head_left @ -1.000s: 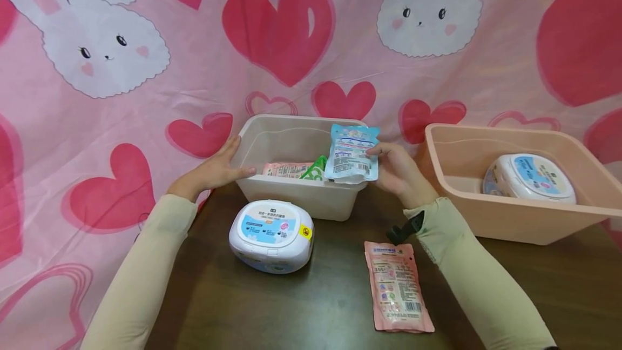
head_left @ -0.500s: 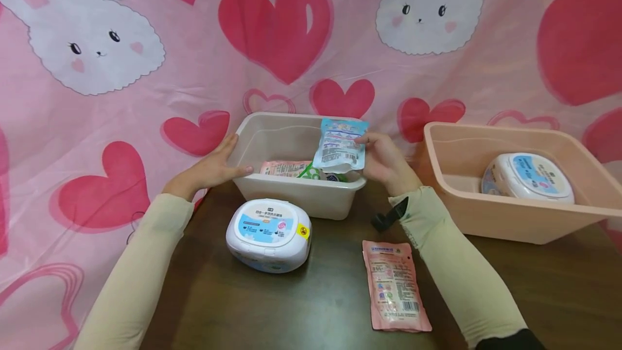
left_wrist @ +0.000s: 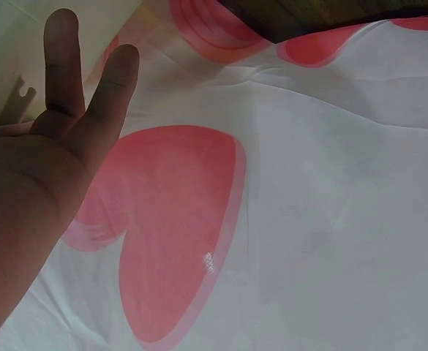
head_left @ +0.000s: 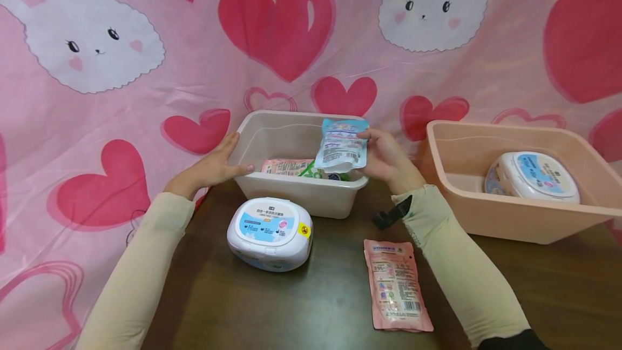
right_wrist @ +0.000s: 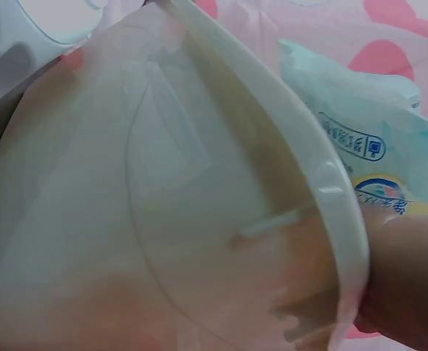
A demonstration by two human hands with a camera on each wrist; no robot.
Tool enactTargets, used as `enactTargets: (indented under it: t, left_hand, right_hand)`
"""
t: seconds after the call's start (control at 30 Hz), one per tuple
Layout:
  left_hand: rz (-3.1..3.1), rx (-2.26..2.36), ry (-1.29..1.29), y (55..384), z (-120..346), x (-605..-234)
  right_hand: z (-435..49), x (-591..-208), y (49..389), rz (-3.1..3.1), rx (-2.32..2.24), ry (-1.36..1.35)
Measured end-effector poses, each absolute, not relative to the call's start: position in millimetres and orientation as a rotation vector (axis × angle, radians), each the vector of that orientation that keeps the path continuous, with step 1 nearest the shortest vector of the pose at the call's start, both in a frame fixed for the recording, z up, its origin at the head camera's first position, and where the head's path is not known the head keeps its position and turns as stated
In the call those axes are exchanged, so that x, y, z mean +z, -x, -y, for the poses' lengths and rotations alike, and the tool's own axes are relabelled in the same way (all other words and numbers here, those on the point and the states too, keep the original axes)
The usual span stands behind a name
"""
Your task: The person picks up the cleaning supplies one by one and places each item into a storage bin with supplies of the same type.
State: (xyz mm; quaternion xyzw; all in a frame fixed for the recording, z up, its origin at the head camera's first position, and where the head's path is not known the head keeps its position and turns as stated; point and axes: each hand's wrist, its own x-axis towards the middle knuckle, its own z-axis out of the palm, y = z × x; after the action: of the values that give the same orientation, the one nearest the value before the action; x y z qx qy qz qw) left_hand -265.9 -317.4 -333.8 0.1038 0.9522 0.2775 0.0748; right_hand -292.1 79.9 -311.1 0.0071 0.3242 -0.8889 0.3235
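Note:
My right hand (head_left: pixel 389 162) pinches a light-blue printed pouch (head_left: pixel 341 146) by its right side, holding it tilted over the right end of the off-white bin (head_left: pixel 298 196). The right wrist view shows part of this pouch (right_wrist: pixel 360 135) beyond the bin's rim (right_wrist: pixel 338 190). My left hand (head_left: pixel 211 167) rests against the bin's left side, its thumb along the front rim. Straight fingers (left_wrist: pixel 111 95) show in the left wrist view. Inside the bin lie a pink packet (head_left: pixel 284 167) and a green-and-white packet (head_left: pixel 311 170), partly hidden by the front wall and the blue pouch.
A white oval tub (head_left: pixel 270 235) with a blue label stands in front of the bin. A pink pouch (head_left: pixel 397 286) lies flat on the dark table (head_left: pixel 320 307). At the right, a peach bin (head_left: pixel 495 219) holds another white tub (head_left: pixel 539 177). A heart-patterned cloth (head_left: pixel 272 31) hangs behind.
The blue pouch and my right hand moved left, further over the off-white bin, then stayed nearly still. My left hand keeps its place on the bin.

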Motion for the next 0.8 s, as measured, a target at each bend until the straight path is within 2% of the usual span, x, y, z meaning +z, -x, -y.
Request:
enactTargets:
  t: [0.5, 0.8]
  left_hand:
    - [-2.853, 0.824, -0.308, 265, 315, -330]
    - [-2.856, 0.818, -0.299, 266, 316, -332]
  right_hand:
    - [-81, -303, 283, -0.971, -2.309, -0.045]
    - [-88, -303, 271, -1.036, -2.333, 0.045]
